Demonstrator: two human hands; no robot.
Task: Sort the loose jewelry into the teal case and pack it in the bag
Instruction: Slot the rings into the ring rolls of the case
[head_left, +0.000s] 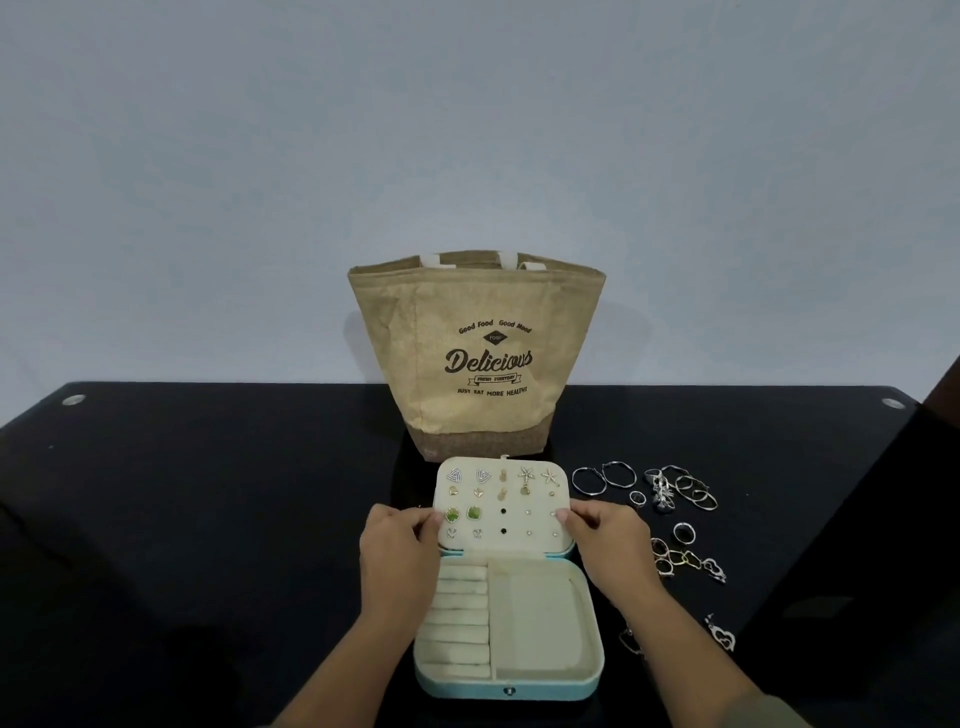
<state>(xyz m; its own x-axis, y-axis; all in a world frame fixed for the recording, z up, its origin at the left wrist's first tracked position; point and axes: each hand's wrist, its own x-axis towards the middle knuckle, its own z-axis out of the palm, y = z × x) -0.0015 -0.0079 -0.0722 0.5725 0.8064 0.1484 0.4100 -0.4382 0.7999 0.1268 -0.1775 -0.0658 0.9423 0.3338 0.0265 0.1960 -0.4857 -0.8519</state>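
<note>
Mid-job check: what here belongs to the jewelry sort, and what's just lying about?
Job: open teal case with cream lining; its earring panel, gripped at both edges by left hand and right hand; loose silver and gold rings and hoops right of the case; tan woven bag printed Delicious.
Lying about: black table; metal stud in its far-left corner.

Lower centre of the frame: open teal case (509, 687) on a black table (208, 493), with ring rolls at its left and a cream pocket at its right. Just above, raised lid (511, 501) studded with pairs of earrings, pinched at its left edge by the left hand (397, 551) and at its right edge by the right hand (610, 545). Behind, at centre, upright tan bag (478, 358) printed "Delicious". Right of the case, loose on the table: hoops (602, 479), a cluster of rings (680, 488), heart pendants (723, 638) lower down.
</note>
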